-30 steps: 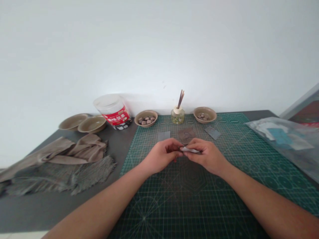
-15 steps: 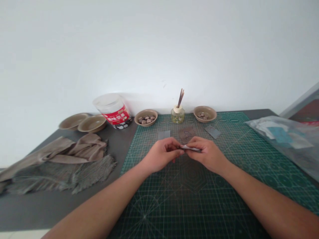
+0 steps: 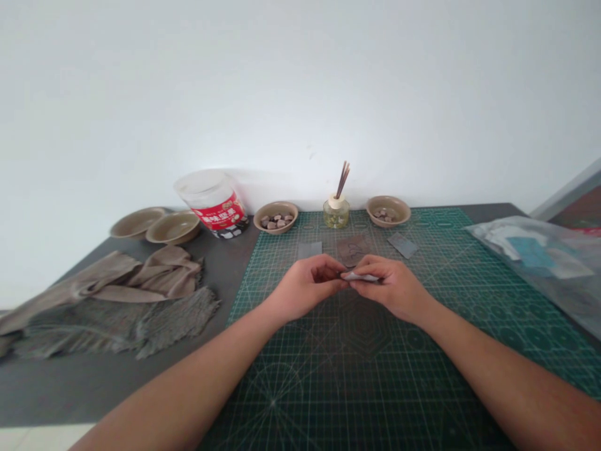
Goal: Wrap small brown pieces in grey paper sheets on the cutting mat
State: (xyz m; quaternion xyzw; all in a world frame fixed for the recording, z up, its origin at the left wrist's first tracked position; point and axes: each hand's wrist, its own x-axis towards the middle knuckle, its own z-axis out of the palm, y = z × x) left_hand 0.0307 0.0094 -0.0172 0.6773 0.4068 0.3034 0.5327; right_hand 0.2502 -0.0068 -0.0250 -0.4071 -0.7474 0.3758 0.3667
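Observation:
Both hands meet above the middle of a green cutting mat (image 3: 300, 351). Between the fingertips of my right hand (image 3: 392, 285) is a small, flat, whitish-grey packet (image 3: 360, 277), seen nearly edge-on. My left hand (image 3: 310, 282) pinches at its left end; the fingers hide what exactly they grip there. Just beyond the hands lies a brown square (image 3: 354, 248) with a dark looped thread or cord on it. A grey rectangular piece (image 3: 310, 250) lies behind my left hand, and another grey piece (image 3: 402, 245) is behind my right.
Along the wall stand a bowl of brown stone-like pieces (image 3: 276, 219), a reed diffuser (image 3: 336, 213) and a second bowl (image 3: 387, 213). To the left are a plastic jar (image 3: 213, 203), two bowls (image 3: 173, 228) and crumpled fabric (image 3: 117, 307). A plastic bag (image 3: 539, 257) lies right.
The hands stay nearly in place, still pinching the packet, whose pale side shows slightly more. My left fingers have shifted a little. The whole view has tilted slightly.

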